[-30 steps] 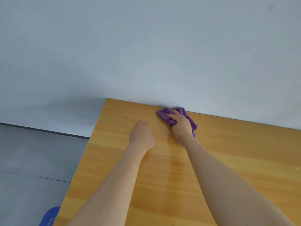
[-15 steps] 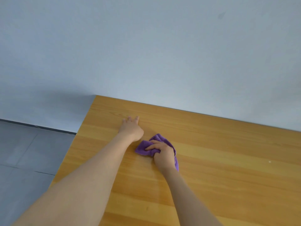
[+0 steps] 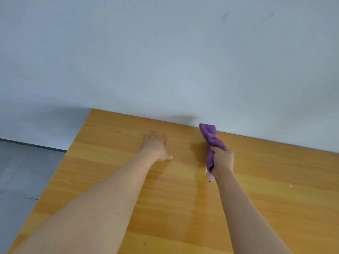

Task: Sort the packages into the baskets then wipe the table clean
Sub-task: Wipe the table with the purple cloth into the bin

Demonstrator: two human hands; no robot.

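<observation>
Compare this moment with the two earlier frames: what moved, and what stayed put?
The right hand carried the purple cloth from near the left hand back out to the table's far edge by the wall, bunched upright in its grip. The left hand stayed flat on the wood, fingers now more spread.

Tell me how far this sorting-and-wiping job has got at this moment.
Sorting looks done: no packages or baskets show on the visible part of the orange wooden table. Wiping is in hand: the right hand grips a bunched purple cloth near the wall edge, while the left hand rests flat. Left: a small white speck to the right remains.
</observation>
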